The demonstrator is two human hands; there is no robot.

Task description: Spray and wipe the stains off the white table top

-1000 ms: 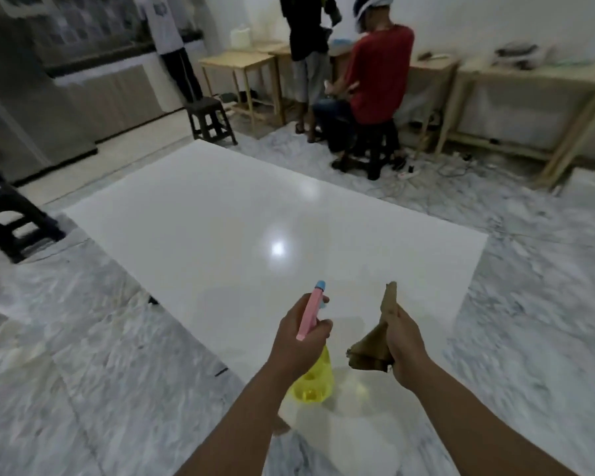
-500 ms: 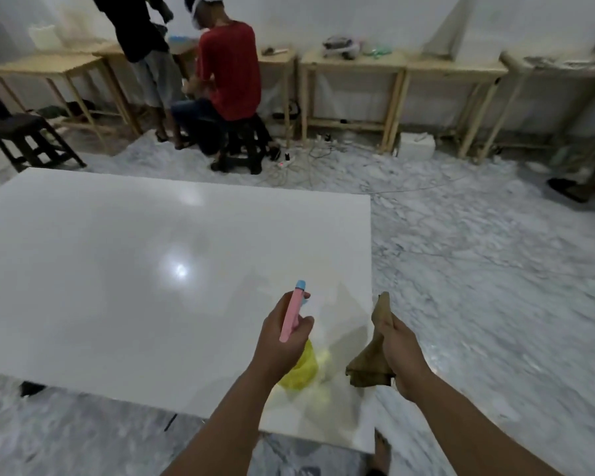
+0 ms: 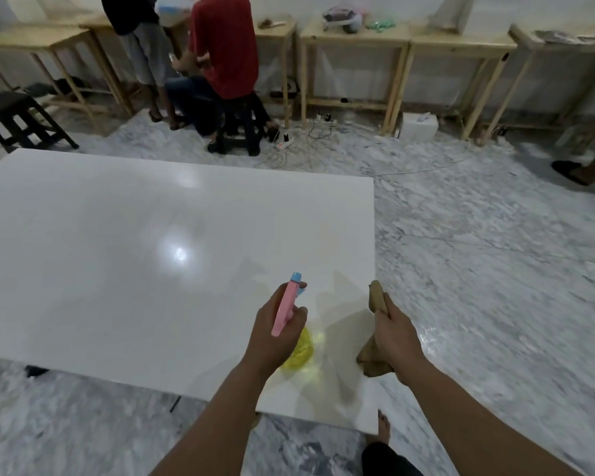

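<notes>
The white table top (image 3: 124, 255) is glossy and fills the left and middle of the head view; I see no clear stains on it, only a lamp's reflection. My left hand (image 3: 275, 333) grips a spray bottle (image 3: 301, 348) with a yellow body and a pink and blue head, held over the table's near right corner and pointing away from me. My right hand (image 3: 394, 334) is closed around a crumpled brown cloth (image 3: 375, 297), just above the table's right edge.
Marble floor surrounds the table. Beyond its far edge a person in red (image 3: 225, 46) sits on a stool beside a standing person (image 3: 141, 36). Wooden benches (image 3: 354, 39) line the back wall, with cables (image 3: 310, 132) on the floor. A black stool (image 3: 18, 121) stands far left.
My view has swung to the right, so the table now lies squarer in front of me. Both hands keep their hold on the bottle and the cloth near the right corner.
</notes>
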